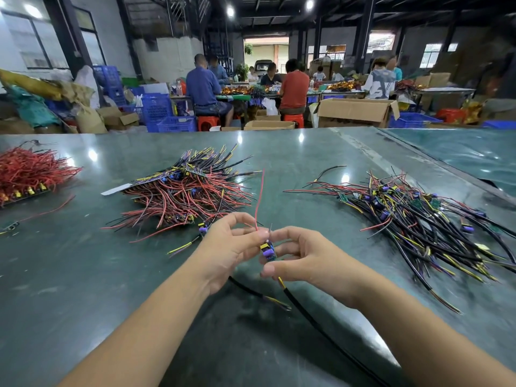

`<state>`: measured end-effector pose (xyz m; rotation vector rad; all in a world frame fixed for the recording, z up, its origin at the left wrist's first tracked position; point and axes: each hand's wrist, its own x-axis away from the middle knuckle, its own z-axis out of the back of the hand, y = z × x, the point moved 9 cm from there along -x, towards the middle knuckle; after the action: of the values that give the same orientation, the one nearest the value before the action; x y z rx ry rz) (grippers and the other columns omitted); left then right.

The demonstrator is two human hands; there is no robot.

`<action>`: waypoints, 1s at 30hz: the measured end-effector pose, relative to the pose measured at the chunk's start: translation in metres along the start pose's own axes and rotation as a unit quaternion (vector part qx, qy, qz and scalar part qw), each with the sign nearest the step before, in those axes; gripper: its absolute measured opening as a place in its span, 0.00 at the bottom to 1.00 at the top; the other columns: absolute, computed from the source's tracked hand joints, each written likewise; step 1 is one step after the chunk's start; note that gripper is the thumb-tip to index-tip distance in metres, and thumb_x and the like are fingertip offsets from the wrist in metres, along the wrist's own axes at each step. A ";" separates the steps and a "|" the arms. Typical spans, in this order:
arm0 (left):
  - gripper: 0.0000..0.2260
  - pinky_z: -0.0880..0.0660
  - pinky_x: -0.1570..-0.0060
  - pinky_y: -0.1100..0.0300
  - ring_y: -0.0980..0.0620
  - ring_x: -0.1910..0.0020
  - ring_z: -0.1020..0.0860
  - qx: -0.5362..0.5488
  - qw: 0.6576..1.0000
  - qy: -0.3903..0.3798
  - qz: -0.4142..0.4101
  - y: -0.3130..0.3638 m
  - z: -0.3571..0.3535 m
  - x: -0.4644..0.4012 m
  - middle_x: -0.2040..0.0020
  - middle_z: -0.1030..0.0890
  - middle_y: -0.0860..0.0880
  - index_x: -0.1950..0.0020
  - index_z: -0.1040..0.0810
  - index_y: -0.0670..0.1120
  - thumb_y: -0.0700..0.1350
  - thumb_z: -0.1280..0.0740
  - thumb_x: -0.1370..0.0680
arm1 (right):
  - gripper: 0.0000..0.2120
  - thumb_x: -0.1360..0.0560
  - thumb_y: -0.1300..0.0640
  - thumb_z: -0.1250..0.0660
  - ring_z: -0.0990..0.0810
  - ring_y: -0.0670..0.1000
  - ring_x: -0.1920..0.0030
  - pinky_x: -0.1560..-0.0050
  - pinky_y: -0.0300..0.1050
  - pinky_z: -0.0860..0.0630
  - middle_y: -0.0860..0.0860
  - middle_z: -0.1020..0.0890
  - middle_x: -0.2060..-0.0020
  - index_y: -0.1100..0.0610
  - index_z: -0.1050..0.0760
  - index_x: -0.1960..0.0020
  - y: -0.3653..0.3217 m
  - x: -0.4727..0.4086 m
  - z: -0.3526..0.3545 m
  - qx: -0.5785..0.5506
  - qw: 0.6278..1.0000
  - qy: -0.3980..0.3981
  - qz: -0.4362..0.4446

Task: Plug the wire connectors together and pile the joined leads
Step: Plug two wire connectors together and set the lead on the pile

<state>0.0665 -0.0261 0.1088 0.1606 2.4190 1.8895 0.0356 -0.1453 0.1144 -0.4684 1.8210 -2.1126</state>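
Two hands are joining a lead above the green table.

The left hand (231,244) is pinching a red wire (259,199); the right hand (304,258) is gripping the purple-and-yellow connector (268,251) between them. The thin wire may be bending or slipping from misalignment. No writing is reading clearly.
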 end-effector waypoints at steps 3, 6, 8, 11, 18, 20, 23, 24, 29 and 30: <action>0.14 0.24 0.70 0.67 0.56 0.68 0.19 0.055 0.996 0.062 -0.026 0.006 0.011 -0.001 0.63 0.16 0.47 0.51 0.31 0.46 0.31 0.31 0.28 | 0.17 0.27 0.65 0.30 0.16 0.47 0.61 0.61 0.35 0.23 0.52 0.15 0.60 0.59 0.30 0.40 0.010 0.004 -0.002 -0.014 0.998 -0.020 -0.062; 0.16 0.24 0.70 0.67 0.57 0.69 0.19 0.106 0.989 0.086 -0.061 0.012 0.017 -0.003 0.65 0.16 0.47 0.50 0.33 0.46 0.30 0.33 0.28 | 0.08 0.26 0.67 0.32 0.18 0.46 0.66 0.64 0.34 0.24 0.53 0.17 0.65 0.61 0.26 0.48 0.012 0.006 -0.001 -0.001 0.997 -0.027 -0.074; 0.16 0.23 0.68 0.67 0.57 0.68 0.19 0.120 0.988 0.086 -0.054 0.010 0.018 -0.004 0.64 0.16 0.47 0.47 0.33 0.46 0.31 0.32 0.28 | 0.05 0.26 0.68 0.32 0.18 0.48 0.65 0.65 0.35 0.24 0.54 0.17 0.64 0.61 0.25 0.51 0.011 0.005 0.003 -0.016 0.997 -0.013 -0.068; 0.11 0.21 0.63 0.65 0.55 0.61 0.19 0.083 0.997 0.008 0.001 0.002 0.006 -0.005 0.57 0.15 0.46 0.45 0.28 0.46 0.39 0.33 0.26 | 0.04 0.26 0.69 0.33 0.17 0.47 0.66 0.65 0.34 0.23 0.53 0.17 0.65 0.61 0.23 0.54 0.008 0.004 0.007 -0.019 0.998 0.004 -0.057; 0.14 0.20 0.55 0.59 0.52 0.55 0.18 0.065 0.986 -0.149 0.030 0.005 -0.020 0.005 0.49 0.17 0.44 0.45 0.19 0.46 0.48 0.31 0.29 | 0.04 0.25 0.67 0.34 0.18 0.48 0.63 0.59 0.39 0.23 0.51 0.16 0.65 0.61 0.21 0.54 0.007 0.003 0.011 -0.004 0.999 0.007 -0.053; 0.13 0.20 0.56 0.60 0.52 0.55 0.18 0.059 0.987 -0.152 0.012 0.006 -0.020 0.004 0.50 0.17 0.44 0.45 0.19 0.45 0.40 0.30 0.29 | 0.05 0.24 0.67 0.35 0.17 0.48 0.64 0.58 0.40 0.22 0.51 0.16 0.65 0.61 0.21 0.54 0.008 0.003 0.011 -0.022 0.998 0.000 -0.059; 0.13 0.21 0.58 0.63 0.54 0.57 0.18 0.027 0.992 -0.122 -0.029 0.006 -0.017 0.002 0.55 0.17 0.45 0.49 0.18 0.45 0.37 0.30 0.32 | 0.06 0.24 0.67 0.35 0.16 0.47 0.63 0.62 0.37 0.22 0.52 0.16 0.64 0.59 0.21 0.55 0.007 0.005 0.006 -0.029 0.997 -0.023 -0.063; 0.13 0.22 0.58 0.64 0.55 0.58 0.19 0.026 0.993 -0.109 -0.034 0.006 -0.016 0.002 0.57 0.17 0.46 0.50 0.18 0.45 0.38 0.30 0.33 | 0.06 0.24 0.67 0.35 0.16 0.47 0.63 0.62 0.36 0.22 0.52 0.16 0.64 0.59 0.21 0.55 0.007 0.005 0.006 -0.027 0.997 -0.022 -0.063; 0.10 0.22 0.59 0.66 0.59 0.60 0.20 0.009 0.998 -0.049 -0.047 0.004 -0.008 -0.002 0.60 0.19 0.50 0.50 0.20 0.43 0.37 0.30 0.30 | 0.05 0.25 0.68 0.34 0.18 0.48 0.67 0.62 0.39 0.22 0.57 0.18 0.64 0.61 0.23 0.57 0.006 0.001 0.015 -0.015 0.998 0.050 -0.042; 0.08 0.22 0.59 0.66 0.60 0.61 0.21 0.007 0.998 -0.040 -0.046 0.003 -0.007 -0.003 0.61 0.19 0.51 0.50 0.20 0.43 0.36 0.31 0.28 | 0.06 0.25 0.69 0.34 0.19 0.48 0.69 0.65 0.38 0.22 0.58 0.19 0.64 0.61 0.23 0.58 0.005 0.001 0.017 -0.010 0.997 0.064 -0.035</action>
<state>0.0684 -0.0328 0.1134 0.1225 2.3451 1.7933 0.0424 -0.1612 0.1115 -0.4148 1.9230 -2.2201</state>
